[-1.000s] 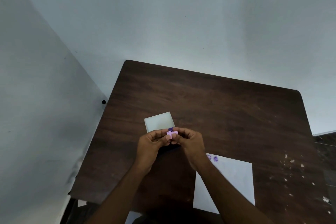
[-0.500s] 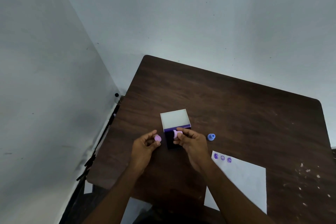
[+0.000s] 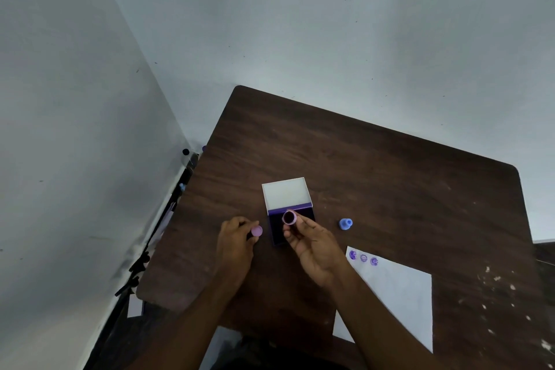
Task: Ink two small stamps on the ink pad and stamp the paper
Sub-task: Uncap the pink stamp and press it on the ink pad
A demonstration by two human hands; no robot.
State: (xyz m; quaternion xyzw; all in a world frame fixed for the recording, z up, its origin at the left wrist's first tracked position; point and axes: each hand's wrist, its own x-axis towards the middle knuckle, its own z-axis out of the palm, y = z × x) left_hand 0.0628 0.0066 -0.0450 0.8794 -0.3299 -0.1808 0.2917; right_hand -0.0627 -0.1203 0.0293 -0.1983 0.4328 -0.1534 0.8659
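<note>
While the pink stamp sits pinched in the right hand with its dark, inked face turned up toward the camera, its matching pink cap is held apart in the fingertips of the left hand; a second ago the two hands were pressed together around one pink piece, so the cap has just come off. That leaves the stamp bare and ready for inking. It hovers directly above the open ink pad, whose white lid stands folded back on the far side. Both hands are closed in a fingertip grip, the right on the stamp, the left on the cap. To the right, a small blue stamp stands alone on the table, untouched. Nearer the person, the white paper lies at an angle at the table's front edge, with three purple prints in a row along its top corner. Judging by those marks, stamping is already under way; the likely next step is to turn the pink stamp face down, press it into the pad and carry it across to the paper beside the existing prints. The head camera has also swung leftward, bringing the blue stamp and the prints into view.
</note>
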